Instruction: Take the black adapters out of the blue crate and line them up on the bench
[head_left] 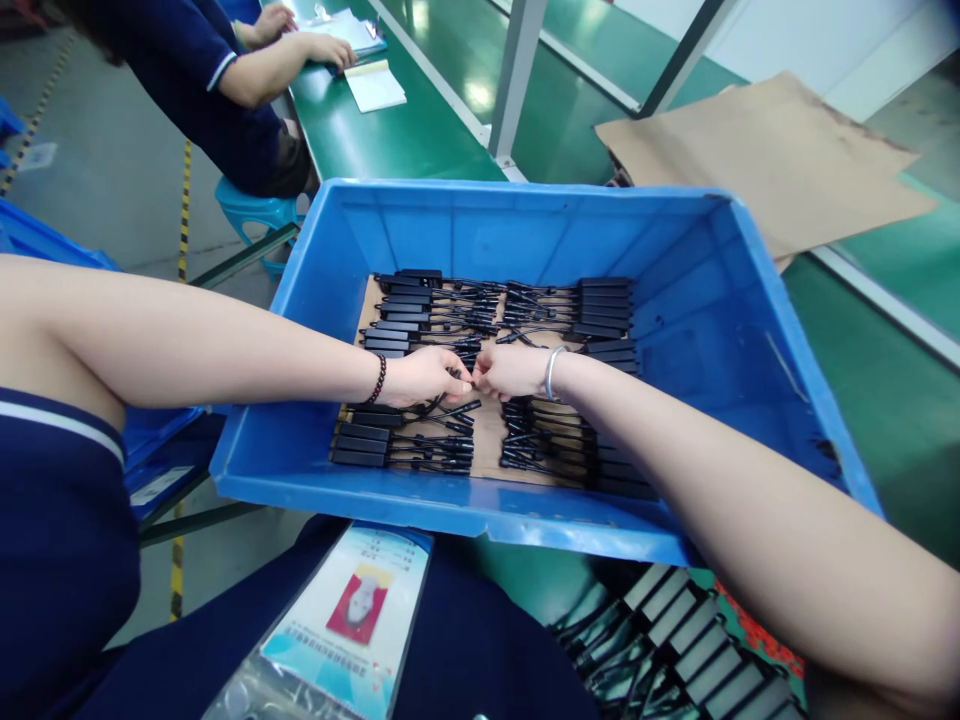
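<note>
Black leads (454,441) run left to right in the bin (517,220), beside my nearer left hand (424,378), which seems pinched on one, while my right hand (514,370) curls just beside it, gripping what I cannot tell.

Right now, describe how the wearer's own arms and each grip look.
The left grip is gloveless, with a dark beaded bracelet and, higher up, a white-banded navy short sleeve. The right grip is gloveless too, with a silver bangle at the wrist; no sleeve shows.
</note>
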